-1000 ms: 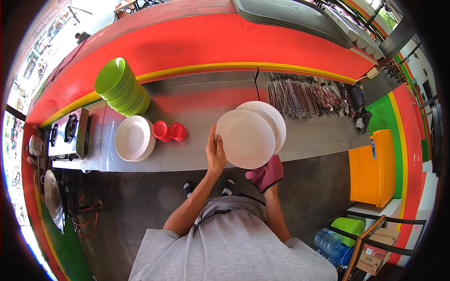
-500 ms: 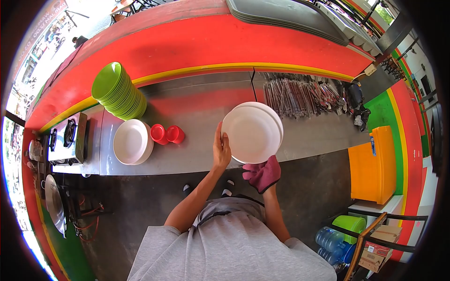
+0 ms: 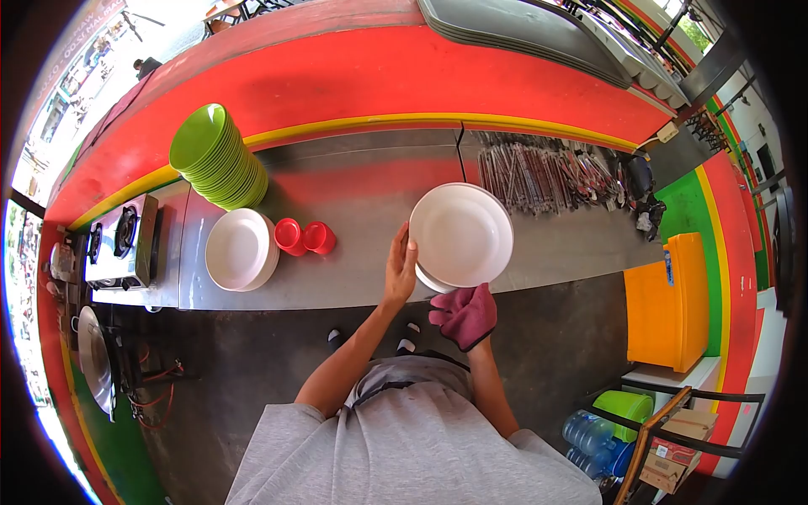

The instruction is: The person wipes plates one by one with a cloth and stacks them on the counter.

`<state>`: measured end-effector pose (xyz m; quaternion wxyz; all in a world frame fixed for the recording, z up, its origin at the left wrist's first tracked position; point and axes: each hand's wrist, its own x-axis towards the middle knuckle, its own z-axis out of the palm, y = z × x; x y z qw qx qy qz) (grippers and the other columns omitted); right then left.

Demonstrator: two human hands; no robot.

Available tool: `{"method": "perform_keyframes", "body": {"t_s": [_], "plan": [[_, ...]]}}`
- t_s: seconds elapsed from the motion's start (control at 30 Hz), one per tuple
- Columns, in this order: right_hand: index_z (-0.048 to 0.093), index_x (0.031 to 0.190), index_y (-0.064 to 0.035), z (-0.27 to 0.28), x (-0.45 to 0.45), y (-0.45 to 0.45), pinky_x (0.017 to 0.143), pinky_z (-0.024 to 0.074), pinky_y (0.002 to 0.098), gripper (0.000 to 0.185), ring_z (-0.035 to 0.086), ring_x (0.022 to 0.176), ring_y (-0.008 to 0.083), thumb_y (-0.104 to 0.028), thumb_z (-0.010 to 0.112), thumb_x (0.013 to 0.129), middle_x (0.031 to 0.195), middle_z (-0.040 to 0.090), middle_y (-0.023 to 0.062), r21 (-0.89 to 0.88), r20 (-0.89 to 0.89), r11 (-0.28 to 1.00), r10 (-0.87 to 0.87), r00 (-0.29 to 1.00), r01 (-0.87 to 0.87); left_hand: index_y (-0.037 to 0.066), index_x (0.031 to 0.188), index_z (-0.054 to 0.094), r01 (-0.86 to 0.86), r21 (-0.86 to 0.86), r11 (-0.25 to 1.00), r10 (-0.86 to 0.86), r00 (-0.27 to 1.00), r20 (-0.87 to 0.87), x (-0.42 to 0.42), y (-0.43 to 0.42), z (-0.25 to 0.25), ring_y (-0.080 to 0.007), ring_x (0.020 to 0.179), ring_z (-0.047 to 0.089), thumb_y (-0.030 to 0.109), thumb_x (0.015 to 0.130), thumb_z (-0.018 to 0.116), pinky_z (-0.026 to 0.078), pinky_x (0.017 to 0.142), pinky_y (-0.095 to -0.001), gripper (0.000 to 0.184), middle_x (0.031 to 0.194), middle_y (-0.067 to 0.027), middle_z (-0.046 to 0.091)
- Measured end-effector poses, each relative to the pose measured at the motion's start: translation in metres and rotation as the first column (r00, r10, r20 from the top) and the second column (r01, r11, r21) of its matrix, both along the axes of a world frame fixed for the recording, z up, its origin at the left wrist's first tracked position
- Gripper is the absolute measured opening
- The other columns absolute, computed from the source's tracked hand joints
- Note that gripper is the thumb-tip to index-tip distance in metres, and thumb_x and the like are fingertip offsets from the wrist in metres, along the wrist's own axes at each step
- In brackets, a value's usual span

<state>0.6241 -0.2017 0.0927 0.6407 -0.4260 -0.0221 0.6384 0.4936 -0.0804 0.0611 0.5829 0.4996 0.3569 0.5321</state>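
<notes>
A round white bowl is held above the steel counter, facing up towards me. The rim of a second white bowl peeks out beneath its lower left side. My left hand grips the left edge, thumb in front and fingers partly behind. At the near rim is my right hand, wrapped in a maroon cloth with a dark hem; its fingers are hidden under the fabric. To the left stand a stack of white bowls and two red cups.
Tall stacked green bowls lean at the counter's back. A gas stove is at far left. Wrapped cutlery lies at the back right, beside a black bag. An orange bin stands right of the counter.
The upper white bowl has shifted slightly right, and the other's rim now shows at lower left instead of upper right. The cloth-covered hand has moved slightly left and down.
</notes>
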Motion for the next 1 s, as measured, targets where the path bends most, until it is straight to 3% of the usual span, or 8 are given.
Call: {"method": "perform_keyframes", "body": {"t_s": [0.1, 0.27, 0.37, 0.5, 0.63, 0.77, 0.87, 1.0], "plan": [[0.056, 0.1, -0.0017, 0.0, -0.009, -0.005, 0.051, 0.056, 0.042, 0.035, 0.066, 0.066, 0.0339, -0.034, 0.042, 0.101, 0.085, 0.066, 0.0205, 0.106, -0.051, 0.99, 0.1, 0.994, -0.094, -0.004, 0.148, 0.032, 0.099, -0.18, 0.979, -0.064, 0.979, 0.193, -0.029, -0.009, 0.0, -0.0307, 0.141, 0.036, 0.04, 0.107, 0.035, 0.027, 0.117, -0.0407, 0.06, 0.153, -0.022, 0.035], [0.057, 0.088, 0.0011, 0.021, -0.032, 0.005, 0.059, 0.0541, 0.0403, 0.005, 0.063, 0.072, 0.0281, -0.002, 0.056, 0.085, 0.088, 0.064, 0.0178, 0.231, 0.165, 0.905, 0.326, 0.931, -0.358, -0.002, 0.147, 0.034, 0.071, -0.256, 0.964, -0.039, 0.991, 0.128, -0.099, -0.022, -0.004, -0.0299, 0.141, 0.039, 0.052, 0.106, 0.023, 0.029, 0.115, -0.0436, 0.068, 0.149, -0.0196, 0.043], [0.059, 0.086, 0.0017, 0.031, -0.056, 0.015, 0.062, 0.0515, 0.0361, 0.023, 0.061, 0.071, 0.0218, 0.018, 0.058, 0.069, 0.089, 0.064, 0.0146, 0.293, 0.233, 0.86, 0.359, 0.904, -0.417, -0.003, 0.145, 0.035, -0.056, -0.196, 0.979, 0.076, 0.993, 0.092, -0.144, -0.026, 0.0, -0.0295, 0.14, 0.04, 0.054, 0.105, 0.023, 0.03, 0.115, -0.0426, 0.071, 0.147, -0.02, 0.046], [0.059, 0.082, -0.0001, 0.021, -0.101, 0.035, 0.066, 0.0473, 0.0291, 0.015, 0.057, 0.071, 0.0178, 0.012, 0.058, 0.073, 0.081, 0.06, 0.0089, 0.252, 0.52, 0.87, 0.248, 0.817, -0.424, -0.001, 0.148, 0.033, -0.219, -0.1, 0.971, 0.221, 0.975, 0.01, -0.205, -0.031, 0.006, -0.0286, 0.143, 0.036, 0.058, 0.104, 0.022, 0.025, 0.117, -0.0438, 0.074, 0.151, -0.0185, 0.041], [0.059, 0.082, -0.0012, 0.008, -0.146, 0.058, 0.068, 0.0444, 0.0244, 0.013, 0.056, 0.072, 0.0168, 0.009, 0.057, 0.074, 0.077, 0.056, 0.0076, 0.235, 0.809, 0.857, 0.09, 0.581, -0.459, 0.001, 0.151, 0.029, -0.336, -0.062, 0.94, 0.333, 0.941, -0.054, -0.266, -0.033, 0.011, -0.0291, 0.145, 0.031, 0.056, 0.104, 0.021, 0.023, 0.118, -0.0451, 0.073, 0.155, -0.0185, 0.034], [0.059, 0.081, -0.001, 0.004, -0.197, 0.081, 0.07, 0.0451, 0.0244, 0.016, 0.056, 0.072, 0.0167, 0.011, 0.057, 0.07, 0.075, 0.057, 0.0079, 0.247, 0.891, 0.796, 0.038, 0.453, -0.553, 0.0, 0.15, 0.031, -0.419, -0.046, 0.907, 0.415, 0.906, -0.084, -0.324, -0.032, 0.013, -0.0293, 0.145, 0.031, 0.056, 0.104, 0.022, 0.022, 0.118, -0.0447, 0.072, 0.155, -0.0185, 0.033], [0.062, 0.105, 0.0029, -0.018, -0.233, 0.095, 0.062, 0.0527, 0.0261, 0.041, 0.065, 0.085, 0.0149, 0.018, 0.061, 0.067, 0.09, 0.067, 0.0072, 0.258, 0.851, 0.741, 0.129, 0.508, -0.62, -0.001, 0.148, 0.034, -0.462, -0.061, 0.885, 0.454, 0.884, -0.111, -0.362, -0.028, 0.015, -0.0288, 0.146, 0.029, 0.054, 0.105, 0.021, 0.019, 0.12, -0.0434, 0.071, 0.155, -0.0184, 0.035], [0.06, 0.08, 0.0002, 0.005, -0.306, 0.116, 0.074, 0.0478, 0.0254, 0.023, 0.06, 0.078, 0.0177, 0.015, 0.057, 0.062, 0.078, 0.06, 0.0083, 0.269, 0.809, 0.787, 0.128, 0.574, -0.555, -0.002, 0.148, 0.033, -0.46, 0.036, 0.887, 0.459, 0.872, -0.17, -0.412, -0.018, 0.013, -0.0279, 0.147, 0.027, 0.05, 0.106, 0.02, 0.016, 0.121, -0.0419, 0.069, 0.154, -0.0185, 0.036]]}}
